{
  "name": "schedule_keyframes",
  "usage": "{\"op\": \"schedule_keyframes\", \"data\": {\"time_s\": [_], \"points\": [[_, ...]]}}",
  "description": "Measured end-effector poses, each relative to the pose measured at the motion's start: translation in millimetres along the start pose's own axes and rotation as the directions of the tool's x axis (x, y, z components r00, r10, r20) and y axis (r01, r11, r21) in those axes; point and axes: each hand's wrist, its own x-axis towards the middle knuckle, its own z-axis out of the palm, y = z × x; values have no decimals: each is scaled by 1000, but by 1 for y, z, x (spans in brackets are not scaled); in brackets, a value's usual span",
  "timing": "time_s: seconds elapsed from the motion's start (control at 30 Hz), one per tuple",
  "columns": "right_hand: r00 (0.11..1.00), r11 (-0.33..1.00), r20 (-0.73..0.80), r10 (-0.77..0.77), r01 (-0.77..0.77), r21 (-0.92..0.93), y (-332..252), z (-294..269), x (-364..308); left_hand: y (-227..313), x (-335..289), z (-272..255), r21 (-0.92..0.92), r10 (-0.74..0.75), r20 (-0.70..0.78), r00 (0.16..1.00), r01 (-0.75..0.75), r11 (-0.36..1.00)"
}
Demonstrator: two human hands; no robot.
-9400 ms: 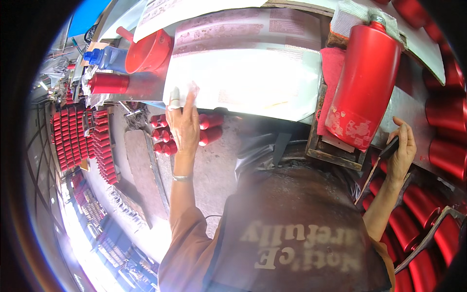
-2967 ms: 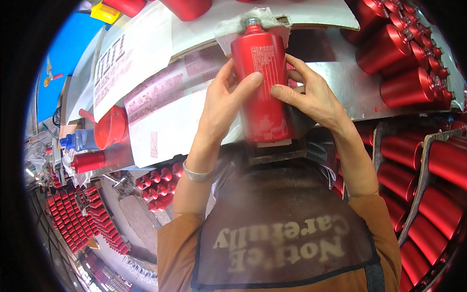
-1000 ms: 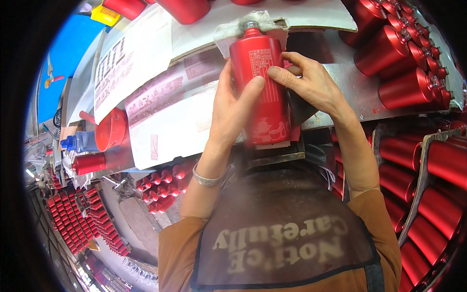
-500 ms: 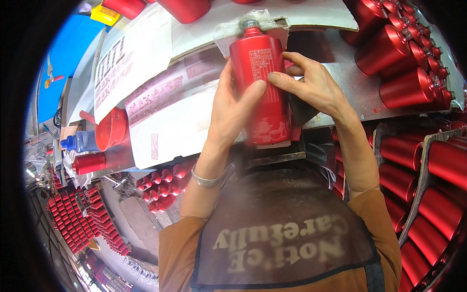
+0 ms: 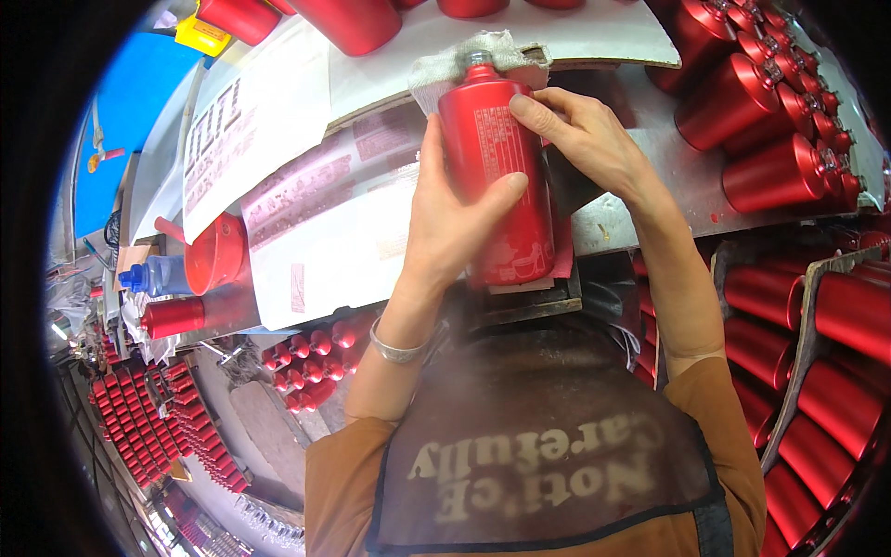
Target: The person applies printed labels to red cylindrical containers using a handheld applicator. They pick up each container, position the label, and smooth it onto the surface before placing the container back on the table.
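Note:
A glossy red bottle (image 5: 492,153) with a short grey neck lies in front of me, its neck pointing away. Pale fine print covers its upper front, and a light drawing shows low down. My left hand (image 5: 445,223) grips the left side, thumb laid across the front. On the upper right edge, my right hand (image 5: 594,139) holds the bottle with its thumb on the front; its fingertips are partly hidden behind. Beneath the neck is a folded whitish cloth (image 5: 429,82). A dark wooden support (image 5: 534,306) shows below the bottle's base.
Many red bottles (image 5: 729,102) stand at the far right, with racks of more (image 5: 840,306) along my right side. Left on the bench are printed sheets (image 5: 209,139), a red funnel-like cup (image 5: 218,251), a clear blue-capped bottle (image 5: 158,276) and a small red cylinder (image 5: 174,317).
My right thumb has slid up and outward from the middle of the print to the bottle's upper right edge. The left hand keeps its hold, its thumb a little further across.

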Motion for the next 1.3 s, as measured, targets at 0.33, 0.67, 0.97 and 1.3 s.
{"op": "schedule_keyframes", "data": {"time_s": [0.33, 0.67, 0.97, 1.3], "points": [[1000, 1000, 0, -15, 15, -3, -4, -1, -1, 5, 0, -2, -10, 1, 41, 999, 0, 1000], [1000, 1000, -9, -10, 10, -10, 1, 0, 1, 9, 1, -1, -20, 40, 55, 998, -39, 999], [997, 999, 70, -11, 7, 54, 10, -12, 2, 6, 1, -2, 15, 30, 41, 999, -31, 999], [811, 773, 91, -577, 579, -257, -53, -17, -5, 1, 2, -3, 42, 40, 32, 999, -42, 998]]}}
